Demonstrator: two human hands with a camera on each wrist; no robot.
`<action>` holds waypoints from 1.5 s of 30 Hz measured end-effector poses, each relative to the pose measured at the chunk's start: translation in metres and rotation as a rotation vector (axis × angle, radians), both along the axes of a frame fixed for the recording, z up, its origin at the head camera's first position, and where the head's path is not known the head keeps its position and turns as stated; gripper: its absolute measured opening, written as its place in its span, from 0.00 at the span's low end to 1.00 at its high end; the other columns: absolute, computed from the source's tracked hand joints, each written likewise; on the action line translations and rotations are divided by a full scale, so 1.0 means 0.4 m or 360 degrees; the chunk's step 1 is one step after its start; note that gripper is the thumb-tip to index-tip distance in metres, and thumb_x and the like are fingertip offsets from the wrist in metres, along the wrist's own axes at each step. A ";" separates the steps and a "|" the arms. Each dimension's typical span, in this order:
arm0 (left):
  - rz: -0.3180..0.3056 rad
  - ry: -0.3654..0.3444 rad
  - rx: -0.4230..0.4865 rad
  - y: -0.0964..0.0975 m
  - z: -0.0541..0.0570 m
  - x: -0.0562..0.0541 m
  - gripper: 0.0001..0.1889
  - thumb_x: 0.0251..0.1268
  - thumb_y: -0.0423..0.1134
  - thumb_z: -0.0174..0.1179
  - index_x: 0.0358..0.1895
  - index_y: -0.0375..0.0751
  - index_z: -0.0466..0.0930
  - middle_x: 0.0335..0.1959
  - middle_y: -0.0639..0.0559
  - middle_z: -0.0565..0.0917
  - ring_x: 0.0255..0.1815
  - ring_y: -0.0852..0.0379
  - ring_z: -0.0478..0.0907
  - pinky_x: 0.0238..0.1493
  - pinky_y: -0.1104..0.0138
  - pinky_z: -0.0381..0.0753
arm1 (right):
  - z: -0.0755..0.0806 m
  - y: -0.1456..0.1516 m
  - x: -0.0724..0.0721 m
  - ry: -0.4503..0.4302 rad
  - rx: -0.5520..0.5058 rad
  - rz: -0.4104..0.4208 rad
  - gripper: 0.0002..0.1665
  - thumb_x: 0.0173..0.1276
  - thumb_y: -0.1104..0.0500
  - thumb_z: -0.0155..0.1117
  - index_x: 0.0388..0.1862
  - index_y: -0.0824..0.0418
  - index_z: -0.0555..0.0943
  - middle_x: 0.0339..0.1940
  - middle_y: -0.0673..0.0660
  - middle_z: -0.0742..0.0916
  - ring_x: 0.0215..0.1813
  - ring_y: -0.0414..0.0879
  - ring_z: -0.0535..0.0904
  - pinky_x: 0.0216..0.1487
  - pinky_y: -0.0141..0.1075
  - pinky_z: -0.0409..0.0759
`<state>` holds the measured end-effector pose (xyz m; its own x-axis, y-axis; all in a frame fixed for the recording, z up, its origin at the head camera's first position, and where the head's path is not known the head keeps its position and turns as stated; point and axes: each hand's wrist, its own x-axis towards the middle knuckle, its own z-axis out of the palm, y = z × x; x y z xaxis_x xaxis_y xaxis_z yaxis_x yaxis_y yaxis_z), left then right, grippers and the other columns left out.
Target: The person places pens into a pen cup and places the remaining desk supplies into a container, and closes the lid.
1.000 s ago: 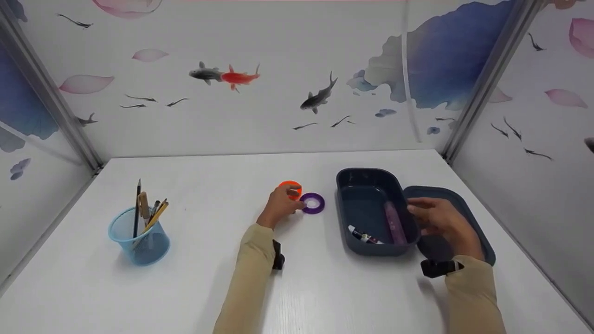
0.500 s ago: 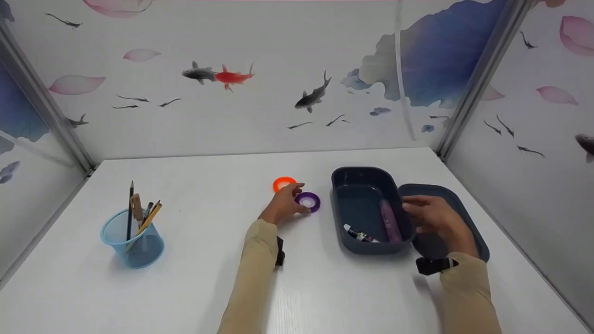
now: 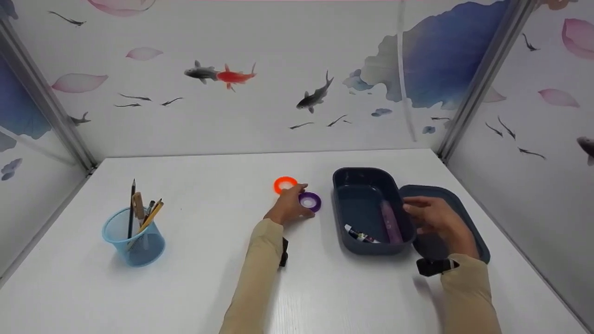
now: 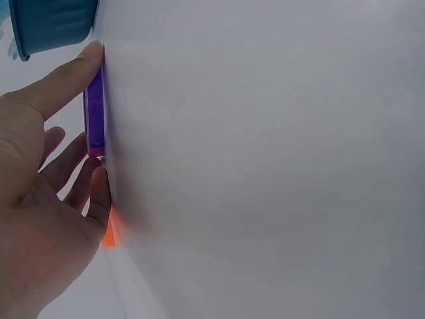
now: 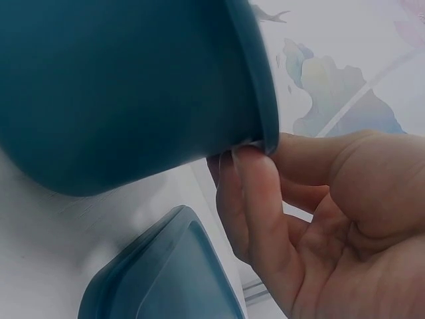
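Note:
My left hand (image 3: 290, 206) reaches round a purple roll of tape (image 3: 309, 202) lying flat on the white table. In the left wrist view the thumb is at one edge of the purple roll (image 4: 96, 116) and fingers bend at the opposite edge. Just beyond that hand lies an orange roll of tape (image 3: 284, 183). On the right, my right hand (image 3: 436, 220) pinches the side rim of a dark blue box (image 3: 341, 218) between thumb and fingers. Inside the box are a purple long object (image 3: 391, 222) and a small paint tube (image 3: 361, 234).
A matching dark lid (image 3: 468, 222) lies beside the box, partly under the right hand. At the left stands a light blue mesh cup (image 3: 144, 248) with several pencils and pens (image 3: 153, 217). Printed wall panels (image 3: 222, 125) enclose the table's back and sides.
My left hand has moved from beside the orange roll to the right, round the purple roll. The right hand keeps its hold on the box rim; the view has shifted slightly.

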<state>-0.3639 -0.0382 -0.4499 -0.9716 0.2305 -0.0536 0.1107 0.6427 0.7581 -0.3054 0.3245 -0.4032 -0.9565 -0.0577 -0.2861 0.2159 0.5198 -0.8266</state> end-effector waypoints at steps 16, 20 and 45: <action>0.0047 -0.0017 0.0188 0.021 0.026 0.014 0.50 0.53 0.37 0.75 0.77 0.37 0.54 0.70 0.36 0.73 0.69 0.42 0.72 0.78 0.54 0.66 | -0.004 -0.011 0.001 -0.0017 0.0046 -0.0029 0.36 0.77 0.46 0.57 0.77 0.58 0.64 0.74 0.67 0.73 0.59 0.49 0.82 0.48 0.35 0.85; 0.0067 -0.0090 0.0264 0.018 0.045 0.015 0.50 0.55 0.40 0.75 0.78 0.41 0.54 0.72 0.39 0.72 0.69 0.44 0.73 0.76 0.53 0.69 | -0.004 -0.011 0.003 -0.0004 0.0041 -0.0012 0.35 0.77 0.47 0.56 0.77 0.59 0.64 0.73 0.67 0.73 0.57 0.47 0.82 0.47 0.36 0.85; -0.0186 0.0089 0.0609 0.037 0.164 0.050 0.45 0.56 0.43 0.73 0.77 0.47 0.59 0.71 0.45 0.73 0.66 0.48 0.74 0.67 0.58 0.79 | -0.007 -0.003 0.001 -0.0011 0.0016 -0.0034 0.35 0.77 0.46 0.57 0.77 0.57 0.65 0.73 0.66 0.74 0.61 0.51 0.81 0.48 0.36 0.85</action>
